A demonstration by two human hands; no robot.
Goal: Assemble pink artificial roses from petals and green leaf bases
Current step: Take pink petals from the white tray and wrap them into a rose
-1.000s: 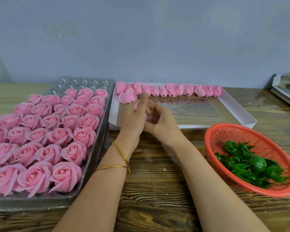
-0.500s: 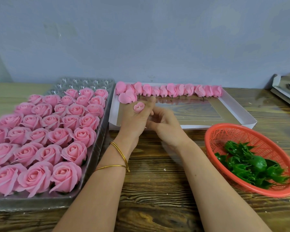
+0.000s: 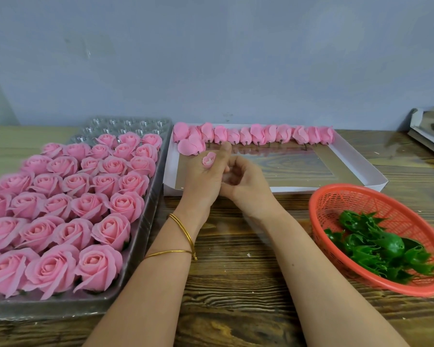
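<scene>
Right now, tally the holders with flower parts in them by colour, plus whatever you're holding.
Clear tray of finished roses: 1
White box of petal buds: 1
Red basket of green leaf bases: 1
Rosebud held in left hand: 1
Total: 4

Small handcraft assembly workshop. A wood-grain plank tabletop (image 3: 236, 284) set against a bare grey-blue wall (image 3: 211, 58) carries batch stock laid out in stations: a clear plastic blister tray (image 3: 125, 123) filled with rows of finished pink artificial roses (image 3: 98, 266), a shallow white cardboard box (image 3: 311, 189) lined with pink petal buds (image 3: 257, 134), and an orange-red plastic mesh basket (image 3: 361, 201) of green plastic leaf bases (image 3: 386, 244).
</scene>
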